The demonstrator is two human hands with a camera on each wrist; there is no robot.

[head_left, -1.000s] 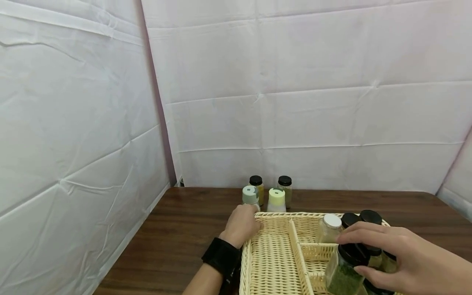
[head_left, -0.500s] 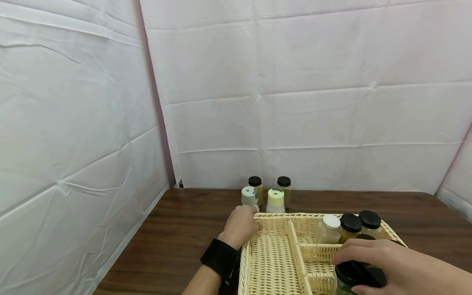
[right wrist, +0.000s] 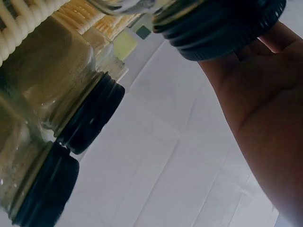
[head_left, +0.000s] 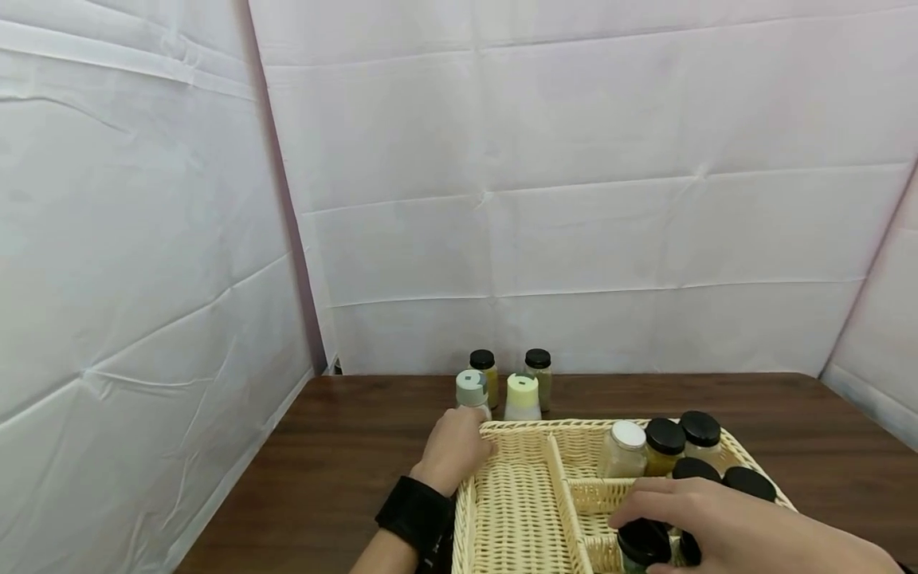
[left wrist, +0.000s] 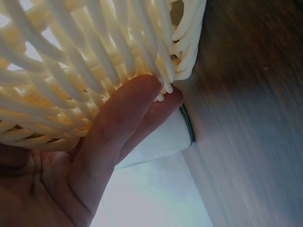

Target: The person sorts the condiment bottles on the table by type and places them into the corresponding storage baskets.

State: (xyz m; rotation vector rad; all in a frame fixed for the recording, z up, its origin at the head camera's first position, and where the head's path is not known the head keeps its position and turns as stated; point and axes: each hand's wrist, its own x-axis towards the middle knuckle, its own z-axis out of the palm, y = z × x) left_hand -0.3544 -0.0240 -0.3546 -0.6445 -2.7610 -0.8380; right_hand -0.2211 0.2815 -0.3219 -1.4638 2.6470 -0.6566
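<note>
Held jar (head_left: 642, 545): at the near right of the basket (head_left: 516, 510), over or in a compartment there; I can't tell whether its base touches the weave.
Right hand (head_left: 706, 514): clamped from above on the black lid (right wrist: 220, 30) of that jar.
Left hand (head_left: 450, 450): pinching the basket's far left corner, thumb and fingers round the rim.
Jar handling: I judge it stiff and fairly light, with smooth clear walls that could slip. If they are glass, a knock against a neighbour might chip them.
Jar grip: I'd take the lid, as its ridged edge should give the fingertips more bite than the walls.
Basket handling: it looks light, with a slightly springy weave that may skid; the rim seems the best hold.
Basket neighbours: the white-topped jar (head_left: 622, 453) stands in the far right section with two dark-topped jars (head_left: 664, 448) beside it; more lids (head_left: 748, 482) show nearer. The long left section (head_left: 511, 550) is bare where I see it.
Behind the basket: the grey-capped bottle (head_left: 472, 391) and yellow-capped bottle (head_left: 523, 399) stand on the table (head_left: 358, 462), two back jars (head_left: 538, 379) behind them.
</note>
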